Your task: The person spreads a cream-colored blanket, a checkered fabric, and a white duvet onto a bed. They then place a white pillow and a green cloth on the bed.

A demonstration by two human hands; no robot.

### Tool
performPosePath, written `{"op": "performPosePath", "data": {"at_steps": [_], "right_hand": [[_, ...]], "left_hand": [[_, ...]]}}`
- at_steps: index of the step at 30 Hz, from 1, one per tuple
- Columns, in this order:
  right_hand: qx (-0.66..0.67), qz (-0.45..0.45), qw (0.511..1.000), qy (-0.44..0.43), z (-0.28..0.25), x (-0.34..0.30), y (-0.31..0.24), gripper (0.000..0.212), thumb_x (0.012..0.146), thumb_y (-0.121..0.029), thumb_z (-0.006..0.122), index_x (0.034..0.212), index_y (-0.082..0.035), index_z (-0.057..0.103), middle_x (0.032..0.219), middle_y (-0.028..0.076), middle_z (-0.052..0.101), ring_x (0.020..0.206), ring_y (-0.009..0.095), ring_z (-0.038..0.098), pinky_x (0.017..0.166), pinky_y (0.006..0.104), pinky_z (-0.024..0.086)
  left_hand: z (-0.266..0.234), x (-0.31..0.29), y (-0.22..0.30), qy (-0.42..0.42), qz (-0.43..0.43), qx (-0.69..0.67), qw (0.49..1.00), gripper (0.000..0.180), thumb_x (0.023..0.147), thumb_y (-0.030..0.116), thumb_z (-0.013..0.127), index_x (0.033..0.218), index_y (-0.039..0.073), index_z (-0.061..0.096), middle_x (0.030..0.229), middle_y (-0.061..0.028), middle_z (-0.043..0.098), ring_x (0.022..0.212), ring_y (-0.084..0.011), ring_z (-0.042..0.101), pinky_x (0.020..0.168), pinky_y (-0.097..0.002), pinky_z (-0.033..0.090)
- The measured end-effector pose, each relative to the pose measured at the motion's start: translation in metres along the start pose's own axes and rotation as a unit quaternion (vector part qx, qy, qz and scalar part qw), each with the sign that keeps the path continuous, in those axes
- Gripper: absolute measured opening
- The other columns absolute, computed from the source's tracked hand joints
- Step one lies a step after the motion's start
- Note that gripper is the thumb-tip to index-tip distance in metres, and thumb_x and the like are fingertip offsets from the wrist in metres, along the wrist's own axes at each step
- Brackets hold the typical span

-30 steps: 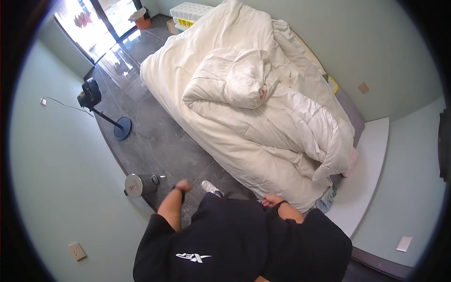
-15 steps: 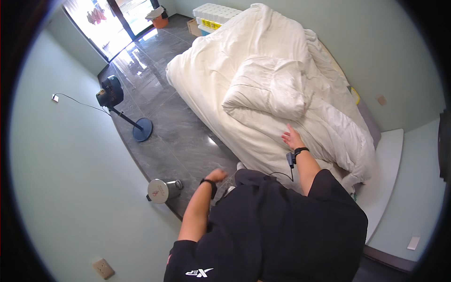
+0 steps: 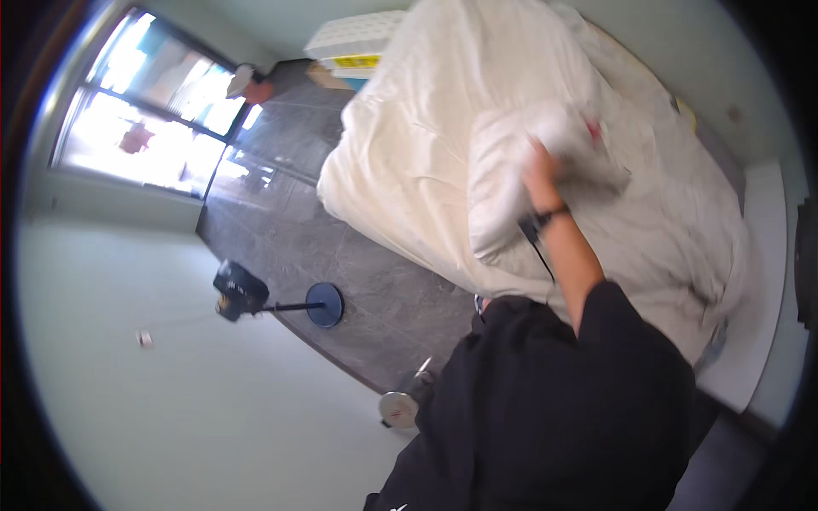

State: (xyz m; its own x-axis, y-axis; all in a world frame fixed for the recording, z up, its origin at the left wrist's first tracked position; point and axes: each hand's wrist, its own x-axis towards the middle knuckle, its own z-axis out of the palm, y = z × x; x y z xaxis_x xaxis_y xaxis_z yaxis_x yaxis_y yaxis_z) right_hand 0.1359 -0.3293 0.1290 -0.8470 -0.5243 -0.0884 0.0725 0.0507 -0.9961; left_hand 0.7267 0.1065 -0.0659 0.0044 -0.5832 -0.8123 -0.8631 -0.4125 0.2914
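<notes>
My right hand reaches out over a thick folded white quilt or pillow on the bed. Motion smears its fingers, so I cannot make out whether they grip the fabric or only rest against it. A small red patch shows on the white bundle just beyond the hand. Around my right wrist is a dark band with a cable hanging from it. Under the bundle spreads a rumpled cream bedcover. My left hand is out of sight.
A black standing fan with a round base stands by the left wall. Near my body is a lidded bin. White, yellow-banded boxes are stacked beyond the bed's far corner. A glazed door lies far left.
My right arm has stretched farther over the bed, from beside the folded bundle onto it. The bundle's shape has changed. My left hand has gone out of view. The whole view has turned.
</notes>
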Motion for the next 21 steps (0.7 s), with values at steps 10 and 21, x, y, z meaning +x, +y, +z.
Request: {"op": "performPosePath", "data": {"at_steps": [10, 21], "right_hand": [[-0.041, -0.339, 0.639, -0.689, 0.329, -0.167, -0.035, 0.038, 0.065, -0.027, 0.065, 0.093, -0.005, 0.052, 0.062, 0.012, 0.055, 0.060, 0.022, 0.055, 0.055, 0.0373, 0.044], [-0.360, -0.133, 0.756, -0.530, 0.244, 0.033, -0.010, 0.022, 0.065, -0.022, 0.058, 0.079, -0.004, 0.062, 0.075, 0.008, 0.062, 0.062, 0.022, 0.054, 0.056, 0.0336, 0.044]], "left_hand": [[-0.313, 0.149, 0.282, 0.063, 0.154, -0.400, 0.901, 0.013, 0.084, 0.018, 0.049, 0.081, 0.006, 0.053, 0.073, -0.0012, 0.057, 0.060, -0.0104, 0.052, 0.048, -0.0230, 0.037], [-0.355, 0.320, 0.286, -0.156, 0.131, 0.000, 0.979, 0.029, 0.080, 0.026, 0.054, 0.086, -0.002, 0.058, 0.083, -0.0088, 0.062, 0.074, -0.0167, 0.057, 0.061, -0.0292, 0.044]]}}
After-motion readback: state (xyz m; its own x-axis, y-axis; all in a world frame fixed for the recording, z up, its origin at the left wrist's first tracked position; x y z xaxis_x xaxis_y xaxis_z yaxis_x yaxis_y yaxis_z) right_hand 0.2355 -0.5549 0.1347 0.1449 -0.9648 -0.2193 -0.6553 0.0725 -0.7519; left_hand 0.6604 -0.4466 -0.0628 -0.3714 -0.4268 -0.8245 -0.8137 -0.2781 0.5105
